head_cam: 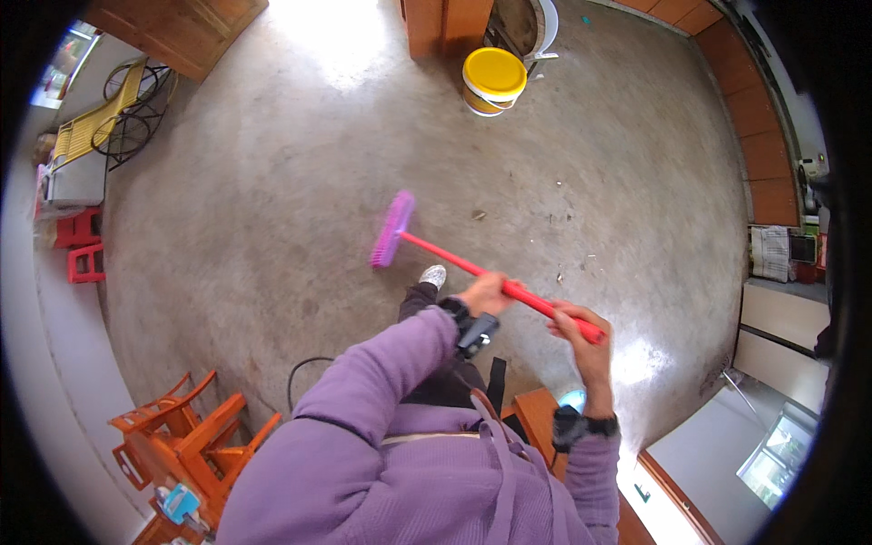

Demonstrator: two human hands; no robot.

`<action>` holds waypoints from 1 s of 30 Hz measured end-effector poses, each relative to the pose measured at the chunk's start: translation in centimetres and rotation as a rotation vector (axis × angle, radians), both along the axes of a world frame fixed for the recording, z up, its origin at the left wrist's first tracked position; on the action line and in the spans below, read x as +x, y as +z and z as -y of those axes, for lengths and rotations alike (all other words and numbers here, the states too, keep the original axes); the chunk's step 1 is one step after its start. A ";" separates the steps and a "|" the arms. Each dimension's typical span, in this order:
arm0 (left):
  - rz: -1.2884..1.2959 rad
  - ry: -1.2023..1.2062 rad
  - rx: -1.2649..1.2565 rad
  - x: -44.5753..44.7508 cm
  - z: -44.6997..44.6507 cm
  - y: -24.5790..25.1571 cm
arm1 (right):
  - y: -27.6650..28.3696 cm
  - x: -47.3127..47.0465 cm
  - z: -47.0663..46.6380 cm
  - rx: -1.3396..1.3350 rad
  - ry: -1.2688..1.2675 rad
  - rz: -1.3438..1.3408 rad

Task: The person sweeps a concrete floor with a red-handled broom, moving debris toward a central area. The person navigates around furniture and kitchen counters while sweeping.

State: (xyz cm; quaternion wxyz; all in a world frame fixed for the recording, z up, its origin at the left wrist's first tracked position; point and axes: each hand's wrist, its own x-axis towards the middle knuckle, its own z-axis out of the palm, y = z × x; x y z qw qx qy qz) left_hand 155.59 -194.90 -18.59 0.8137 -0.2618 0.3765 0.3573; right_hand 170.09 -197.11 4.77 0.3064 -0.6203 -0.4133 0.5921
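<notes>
A broom with a purple bristle head (393, 229) and a red handle (449, 257) slants across the view in front of me. My left hand (492, 293) grips the handle around its upper-middle part. Close to the handle's end, my right hand (582, 334) is closed around it. The broom head is left of my shoe (433, 275), at or near the concrete floor; whether it touches is hard to tell. A dry leaf (479, 214) and small bits of debris (560, 278) lie on the floor to the right of the head.
A yellow-lidded bucket (494, 73) stands near a wooden post at the top. Wooden chairs (197, 436) are at lower left; red plastic stools (85, 264) and a yellow reclining chair with wheels (102, 122) line the left wall. Wooden cabinets (766, 150) line the right.
</notes>
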 end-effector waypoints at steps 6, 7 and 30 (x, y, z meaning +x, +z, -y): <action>0.247 -0.092 0.057 10.9 -3.6 6.8 | 8.3 2.8 -1.1 0.092 -0.080 0.361; 0.270 -0.131 0.047 11.7 -4.0 7.7 | 9.0 2.7 -1.2 0.114 -0.076 0.420; -0.322 0.229 0.201 -17.4 -7.9 3.0 | -4.2 -14.4 -8.9 0.037 0.157 -0.255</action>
